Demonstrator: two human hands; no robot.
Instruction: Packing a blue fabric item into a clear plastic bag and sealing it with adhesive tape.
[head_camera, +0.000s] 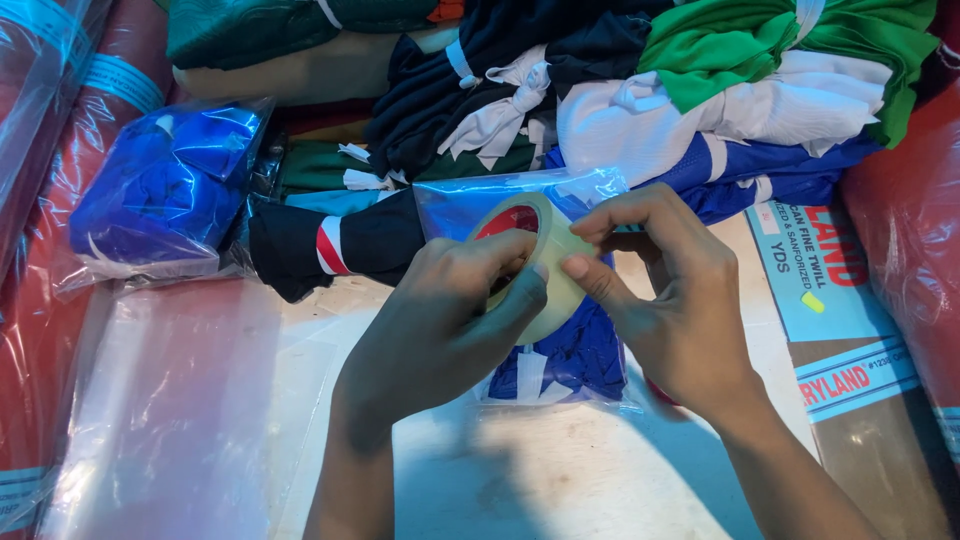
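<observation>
Along the left edge of the tabletop (560, 480) lie red rolls in clear film (40, 300), and beside them a sealed bag of blue cloth (165, 190) rests near the far left corner, with a flat stack of empty clear bags (170, 410) just in front of it. Toward the middle, a folded black garment with a red and white stripe (330, 245) lies against a bagged blue garment (560, 360) that sits flat on the tabletop.

Just above that bag, the left hand (440, 320) is closed around a roll of clear tape (545, 265), thumb across its outer face and fingers curled behind, the forearm rising from the near edge. The right hand (670, 300) comes in from the near right, wrist bent inward, its thumb and forefinger pinched shut on the roll's rim, seemingly picking at the tape's end.

The likely trouble is the thin tape splitting or folding back on itself if the nail lifts only a sliver, or the roll twisting in the left hand's grip.

Behind the hands, bundles of tied cloth (700, 90) in green, white and dark blue are piled along the far edge. At the right edge lies a brown carton with a pale blue label (830, 330).
</observation>
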